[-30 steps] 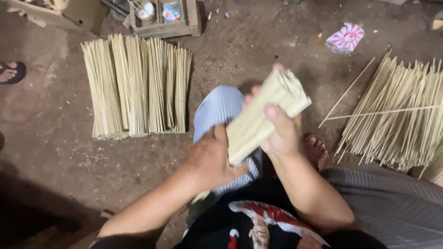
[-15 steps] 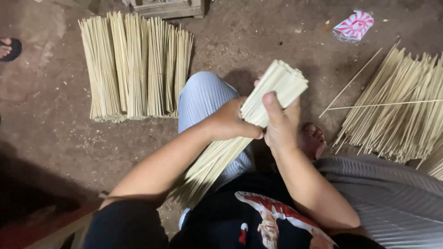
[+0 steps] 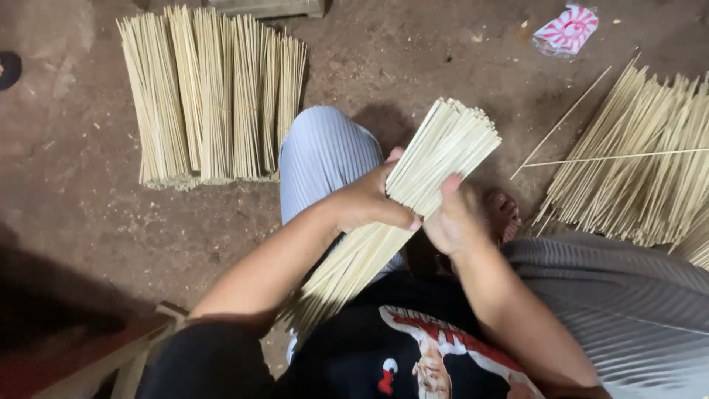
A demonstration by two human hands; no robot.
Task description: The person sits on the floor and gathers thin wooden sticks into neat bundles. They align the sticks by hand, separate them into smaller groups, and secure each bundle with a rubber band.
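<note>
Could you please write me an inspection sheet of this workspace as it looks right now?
Surface: bare dirt floor, dusty, with scattered bits.
Job's things: bundle of thin pale sticks, tilted, held over the lap.
Stock: neat row of stick bundles on the floor ahead to the left; looser pile of sticks to the right, a few stray ones across it.
Clutter: red and white striped wrapper on the floor; wooden crate edge at the top.
Hands: left hand and right hand both grip the bundle.
Cables: nothing seen.
Surroundings: wooden frame at lower left; a sandal at the far left edge.
</note>
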